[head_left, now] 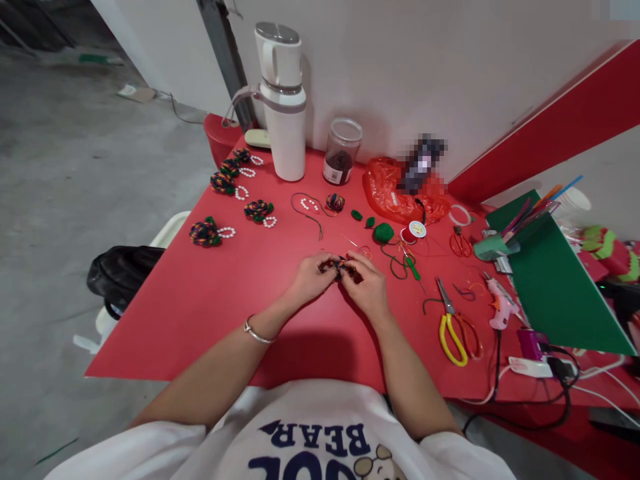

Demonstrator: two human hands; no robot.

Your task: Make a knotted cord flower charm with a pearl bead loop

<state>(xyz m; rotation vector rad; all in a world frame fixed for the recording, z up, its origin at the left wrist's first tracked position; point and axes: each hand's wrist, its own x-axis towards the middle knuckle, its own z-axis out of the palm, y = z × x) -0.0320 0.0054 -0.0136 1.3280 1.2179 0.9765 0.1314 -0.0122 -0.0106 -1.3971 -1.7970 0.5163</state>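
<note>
Beaded yarn flowers (205, 233) by the worktop's (215, 320) left edge, a yarn piece (341, 264) in hand
Left hand (313, 277) and right hand (369, 285) pinch the piece midway between front and far edges; then a green yarn ball (383, 233), and scissors (451, 311) nearer the front edge.

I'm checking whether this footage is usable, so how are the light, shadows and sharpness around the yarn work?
Head view: soft sheen on the red table, with a dark shadow near the white shirt; head view: the multicoloured yarn piece is partly hidden and too small for fine detail; head view: a pixelated patch lies over what looks like a phone.
</note>
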